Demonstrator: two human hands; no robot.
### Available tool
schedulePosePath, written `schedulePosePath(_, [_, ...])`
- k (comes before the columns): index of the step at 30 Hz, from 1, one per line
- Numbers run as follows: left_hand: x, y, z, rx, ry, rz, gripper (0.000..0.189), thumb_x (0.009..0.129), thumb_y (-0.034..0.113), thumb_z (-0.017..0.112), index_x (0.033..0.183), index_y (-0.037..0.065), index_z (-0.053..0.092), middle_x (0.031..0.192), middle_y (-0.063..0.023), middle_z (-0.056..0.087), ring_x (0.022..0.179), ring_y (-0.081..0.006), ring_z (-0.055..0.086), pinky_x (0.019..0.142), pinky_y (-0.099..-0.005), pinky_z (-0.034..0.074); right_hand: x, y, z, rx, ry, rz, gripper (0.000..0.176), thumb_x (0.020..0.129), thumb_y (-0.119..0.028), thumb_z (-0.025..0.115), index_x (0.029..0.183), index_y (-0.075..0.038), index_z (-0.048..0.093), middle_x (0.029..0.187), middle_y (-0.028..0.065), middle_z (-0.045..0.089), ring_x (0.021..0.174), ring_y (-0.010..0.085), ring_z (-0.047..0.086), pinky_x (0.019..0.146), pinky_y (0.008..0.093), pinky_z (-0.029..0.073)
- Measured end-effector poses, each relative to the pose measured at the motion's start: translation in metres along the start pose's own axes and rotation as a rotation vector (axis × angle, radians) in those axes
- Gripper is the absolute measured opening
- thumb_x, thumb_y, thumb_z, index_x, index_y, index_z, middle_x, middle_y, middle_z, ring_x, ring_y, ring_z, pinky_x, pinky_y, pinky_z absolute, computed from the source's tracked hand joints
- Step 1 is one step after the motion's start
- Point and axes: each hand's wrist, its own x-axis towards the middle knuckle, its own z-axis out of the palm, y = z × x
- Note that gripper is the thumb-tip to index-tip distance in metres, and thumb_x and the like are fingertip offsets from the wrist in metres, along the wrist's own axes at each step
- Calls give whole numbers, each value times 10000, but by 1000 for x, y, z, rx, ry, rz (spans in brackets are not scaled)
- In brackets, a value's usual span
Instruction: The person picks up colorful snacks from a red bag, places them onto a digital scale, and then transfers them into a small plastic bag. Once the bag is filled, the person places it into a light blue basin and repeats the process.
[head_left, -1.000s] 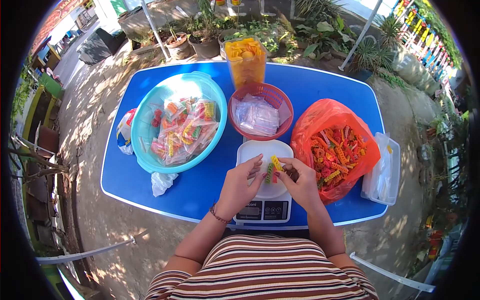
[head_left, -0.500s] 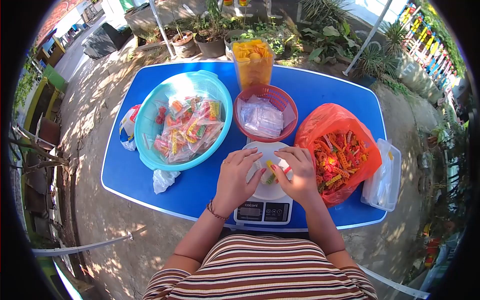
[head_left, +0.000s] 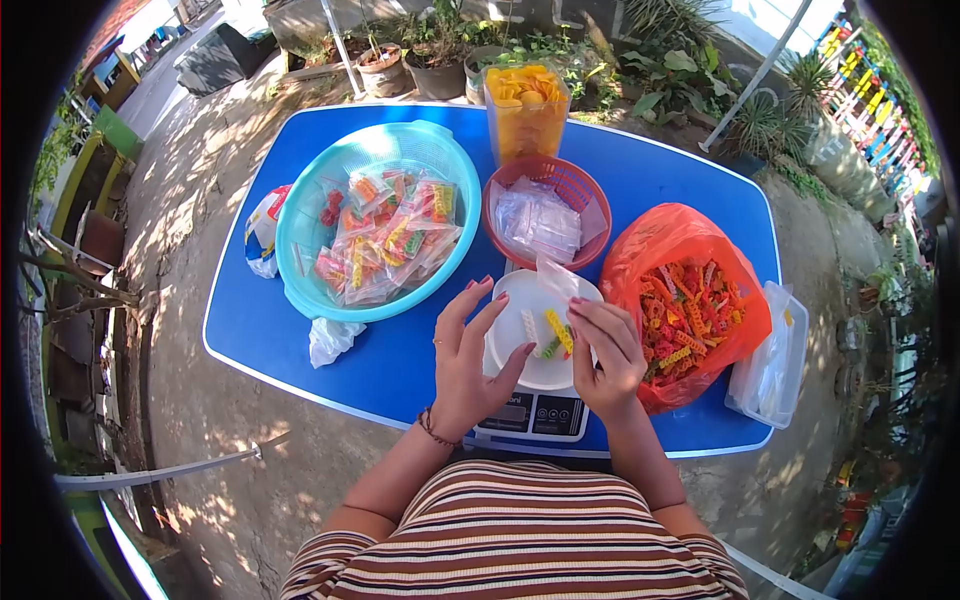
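A small clear plastic bag [head_left: 556, 277] is pinched in the fingers of my right hand [head_left: 610, 355], above the right side of the scale's white plate [head_left: 515, 291]. Spiral snack pieces [head_left: 558, 330], yellow, green, whitish and a bit of red, lie on that plate. Fingers apart and holding nothing, my left hand [head_left: 470, 352] hovers at the plate's left edge. Below the plate shows the control panel of the kitchen scale [head_left: 560, 416], partly covered by my hands. Just behind it, a red basket [head_left: 595, 245] holds a stack of clear plastic bags [head_left: 540, 222].
At left stands a turquoise basin [head_left: 300, 295] with filled snack packets [head_left: 400, 240]. An orange plastic bag [head_left: 640, 235] of colourful spiral snacks [head_left: 690, 310] sits at right, beside a clear plastic box [head_left: 785, 370]. A tub of yellow chips [head_left: 527, 115] stands at the back.
My right hand has come up with a clear plastic bag in its fingers. My left hand has drawn back left from the snack pieces, uncovering them. The camera view has shifted slightly.
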Motion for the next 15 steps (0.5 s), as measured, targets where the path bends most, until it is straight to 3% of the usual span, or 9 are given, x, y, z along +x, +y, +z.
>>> schedulePosePath(1, [-1, 2, -3, -20, -6, 29, 674, 775, 160, 840, 1360, 49, 524, 1440, -188, 501, 1321, -375, 493, 1101, -451, 378, -5, -4, -4, 84, -41, 14, 239, 742, 139, 676, 955, 45, 731, 1030, 132, 725, 903, 292, 714, 790, 340, 569])
schedulePosePath(2, [-2, 3, -5, -43, -14, 58, 719, 768, 164, 849, 1382, 44, 495, 1457, -199, 483, 1342, -388, 477, 1119, -457, 365, -9, -8, -7, 163, -115, 55, 239, 745, 135, 678, 957, 39, 732, 1026, 133, 726, 900, 286, 717, 785, 335, 572])
schedulePosePath(3, [-4, 2, -7, -189, -109, 42, 818, 759, 149, 859, 1448, 43, 432, 1472, -189, 491, 1389, -338, 455, 1147, -447, 355, -13, -12, -11, 239, -189, 95, 239, 748, 131, 680, 960, 33, 733, 1022, 133, 726, 897, 280, 720, 780, 330, 575])
schedulePosePath(6, [-14, 5, -7, -790, -397, -314, 821, 793, 93, 829, 1489, 23, 399, 1466, -174, 519, 1384, -258, 470, 1134, -409, 387, -14, -20, -24, 422, -318, 224, 208, 778, 113, 690, 953, 11, 737, 994, 140, 730, 906, 250, 727, 790, 309, 578])
schedulePosePath(7, [-13, 4, -8, -898, -530, -393, 652, 893, 64, 736, 1470, -5, 441, 1395, -167, 588, 1311, -200, 543, 1077, -357, 460, -13, -22, -27, 462, -308, 255, 198, 783, 113, 696, 949, 14, 736, 983, 142, 732, 905, 241, 727, 807, 306, 576])
schedulePosePath(10, [-17, 0, -9, -1188, -750, -736, 433, 984, 83, 628, 1391, -31, 532, 1312, -175, 640, 1211, -217, 624, 994, -336, 529, -16, -16, -27, 438, -202, 373, 222, 796, 106, 676, 985, 2, 730, 1004, 134, 731, 917, 269, 718, 814, 333, 574])
schedulePosePath(11, [-16, 6, -8, -1234, -641, -811, 352, 1026, 148, 579, 1317, -49, 586, 1250, -181, 667, 1094, -236, 685, 919, -338, 576, -18, -12, -25, 407, -152, 416, 240, 801, 102, 663, 1005, -5, 727, 1020, 129, 730, 923, 287, 713, 808, 348, 574])
schedulePosePath(14, [-28, 4, 1, -1376, -368, -1084, 325, 1031, 175, 575, 1274, -39, 606, 1236, -181, 670, 1051, -251, 697, 900, -363, 591, -21, 8, -28, -26, -271, 264, 293, 806, 96, 645, 1075, -5, 706, 1047, 126, 725, 963, 313, 680, 844, 381, 550])
schedulePosePath(15, [-26, 5, -1, -1465, -360, -1132, 329, 1029, 185, 580, 1278, -28, 606, 1221, -168, 678, 1046, -247, 700, 898, -360, 591, -23, 9, -29, -51, -330, 287, 312, 809, 74, 643, 1105, -9, 694, 1083, 119, 718, 1002, 316, 630, 883, 393, 517])
